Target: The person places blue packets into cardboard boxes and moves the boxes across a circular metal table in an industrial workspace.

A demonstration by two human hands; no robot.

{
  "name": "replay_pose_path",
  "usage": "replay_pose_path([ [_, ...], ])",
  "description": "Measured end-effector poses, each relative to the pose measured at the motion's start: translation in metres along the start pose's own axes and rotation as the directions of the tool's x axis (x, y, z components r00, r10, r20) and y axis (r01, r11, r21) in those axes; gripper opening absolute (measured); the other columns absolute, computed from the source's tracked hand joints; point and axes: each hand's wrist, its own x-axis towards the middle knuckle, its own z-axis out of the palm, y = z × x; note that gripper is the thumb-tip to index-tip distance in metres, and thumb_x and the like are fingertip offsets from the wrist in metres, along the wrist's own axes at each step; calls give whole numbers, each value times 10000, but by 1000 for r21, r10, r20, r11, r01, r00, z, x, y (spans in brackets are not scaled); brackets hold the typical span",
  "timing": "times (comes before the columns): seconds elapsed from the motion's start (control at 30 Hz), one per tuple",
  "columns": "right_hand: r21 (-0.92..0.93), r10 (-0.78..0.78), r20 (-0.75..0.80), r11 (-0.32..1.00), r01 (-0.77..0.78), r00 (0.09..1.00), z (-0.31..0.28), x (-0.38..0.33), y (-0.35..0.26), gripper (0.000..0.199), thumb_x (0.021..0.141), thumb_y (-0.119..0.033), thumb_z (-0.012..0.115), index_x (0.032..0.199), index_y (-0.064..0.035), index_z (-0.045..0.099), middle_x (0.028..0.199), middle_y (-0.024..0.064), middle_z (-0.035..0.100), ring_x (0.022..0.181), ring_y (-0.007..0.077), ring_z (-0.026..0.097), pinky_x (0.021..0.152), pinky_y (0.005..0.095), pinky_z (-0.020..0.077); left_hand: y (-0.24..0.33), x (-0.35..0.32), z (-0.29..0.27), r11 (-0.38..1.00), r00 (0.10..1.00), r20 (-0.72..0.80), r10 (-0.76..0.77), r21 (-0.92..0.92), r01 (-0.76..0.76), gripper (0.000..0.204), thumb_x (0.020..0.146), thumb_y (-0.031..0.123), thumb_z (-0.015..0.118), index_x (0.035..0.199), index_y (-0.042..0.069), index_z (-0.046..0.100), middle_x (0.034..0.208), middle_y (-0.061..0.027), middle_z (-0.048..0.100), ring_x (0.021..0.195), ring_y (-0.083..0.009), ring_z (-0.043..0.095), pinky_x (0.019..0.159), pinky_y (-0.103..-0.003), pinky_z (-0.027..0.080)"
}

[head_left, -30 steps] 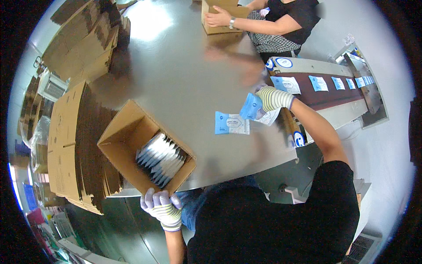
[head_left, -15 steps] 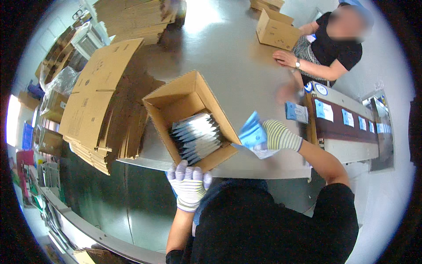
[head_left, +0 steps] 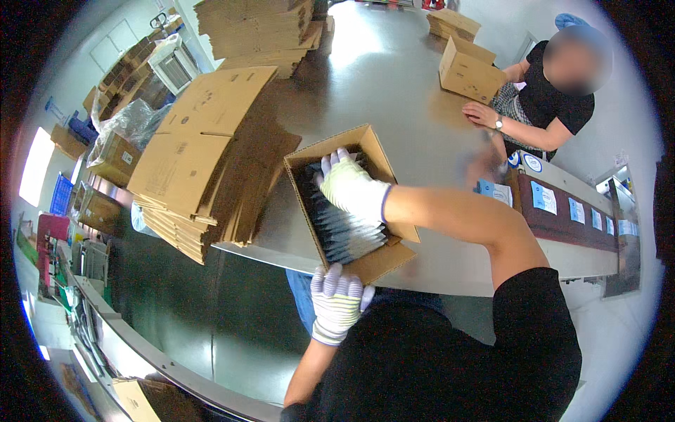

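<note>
Dark flat packets point(head_left: 344, 228) upright in open carton point(head_left: 383, 261), table centre.

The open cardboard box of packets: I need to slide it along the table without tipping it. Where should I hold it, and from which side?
Probably grip the open cardboard box by its two long side walls, low down, coming from the near table edge. Its near flap already hangs past that edge, beside the left hand. The right hand is inside on the packets, which fill it, so the flaps look too weak to pull.

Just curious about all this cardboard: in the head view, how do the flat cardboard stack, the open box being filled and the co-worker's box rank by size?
1. flat cardboard stack, largest.
2. open box.
3. co-worker's box, smallest as seen, but it sits farther from the camera, so its true size is unsure.
</note>
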Motion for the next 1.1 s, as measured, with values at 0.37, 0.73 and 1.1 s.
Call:
replay_pose_path([
  [0.37,678,-28,6,734,16,1000,-47,-156,-57,430,892,-370,515,1107,1,550,757,128,638,600,276,636,505,390,523,-44,34,7,941,993,-59,101,-318,-115,241,749,284,637,868,108,524,1042,-97,606,1040,-325,535,846,-467,426],
  [0.73,437,609,186,651,-620,771,80,-26,121,231,847,-193,528,1013,-34,558,833,201,623,684,284,622,595,415,514,-38,66,0,987,998,-11,-54,-153,51,424,721,149,643,1116,40,535,1175,-180,523,1161,-428,467,928,-508,413],
  [1.1,945,-533,-306,-67,321,789,-75,-34,-67,481,852,-393,637,1182,-45,596,1062,189,656,997,317,622,851,405,492,-116,30,-76,886,944,-245,-223,353,301,385,826,262,621,1159,95,525,1279,-171,499,1253,-400,401,1037,-534,330],
])
